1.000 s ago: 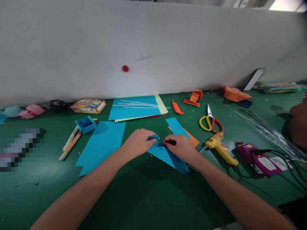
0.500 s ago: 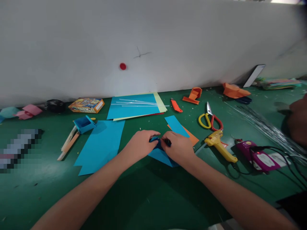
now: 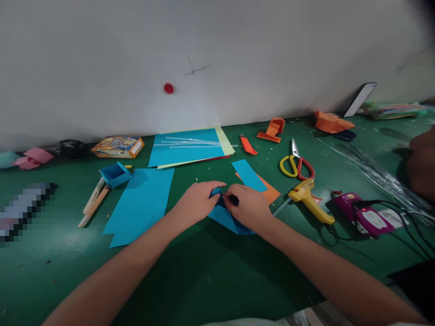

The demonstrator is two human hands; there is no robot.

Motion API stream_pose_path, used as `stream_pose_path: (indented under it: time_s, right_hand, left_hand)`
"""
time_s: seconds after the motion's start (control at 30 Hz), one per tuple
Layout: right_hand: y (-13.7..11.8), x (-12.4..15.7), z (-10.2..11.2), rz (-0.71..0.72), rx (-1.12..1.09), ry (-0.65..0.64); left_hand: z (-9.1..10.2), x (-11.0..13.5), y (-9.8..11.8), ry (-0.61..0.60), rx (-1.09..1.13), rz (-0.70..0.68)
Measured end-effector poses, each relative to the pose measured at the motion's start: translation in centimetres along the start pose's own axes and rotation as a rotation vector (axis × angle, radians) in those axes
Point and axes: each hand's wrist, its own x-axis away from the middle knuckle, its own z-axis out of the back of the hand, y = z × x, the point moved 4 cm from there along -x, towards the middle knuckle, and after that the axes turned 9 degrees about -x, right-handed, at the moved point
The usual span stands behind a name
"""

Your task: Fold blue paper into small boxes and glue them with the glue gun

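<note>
My left hand (image 3: 197,199) and my right hand (image 3: 245,206) meet over a folded piece of blue paper (image 3: 227,219) on the green table (image 3: 210,271). Both hands are closed, pinching the paper's folded top between fingers and thumbs. A small dark thing shows at my right fingertips; I cannot make it out. A large blue sheet (image 3: 141,202) lies just left of my left hand. A blue strip (image 3: 248,174) on an orange sheet (image 3: 272,193) lies right behind my right hand.
Behind lie a stack of blue and yellow sheets (image 3: 188,149) with clear sticks, an orange cutter (image 3: 248,145), scissors (image 3: 296,165), a yellow glue gun (image 3: 309,199), a purple device (image 3: 362,217) with cables, a small blue paper box (image 3: 116,174) and an orange carton (image 3: 117,147). Another person's arm (image 3: 421,165) shows far right.
My right hand slid left along the blue paper toward my left hand, covering more of it. The view shifted slightly, so everything sits a little higher and further left.
</note>
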Motion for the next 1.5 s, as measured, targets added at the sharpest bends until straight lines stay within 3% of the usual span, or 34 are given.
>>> stream_pose_path:
  time_s: [0.8, 1.27, 1.5]
  right_hand:
    - [1.0, -0.5, -0.5, -0.060, -0.129, -0.116]
    - [1.1, -0.6, -0.2, -0.045, -0.139, -0.142]
    - [1.1, -0.8, 0.1, -0.091, -0.166, -0.125]
  left_hand:
    - [-0.6, -0.2, -0.5, -0.064, 0.114, 0.010]
    - [-1.2, 0.2, -0.4, -0.101, 0.360, 0.050]
    - [0.0, 0.6, -0.4, -0.038, 0.093, 0.044]
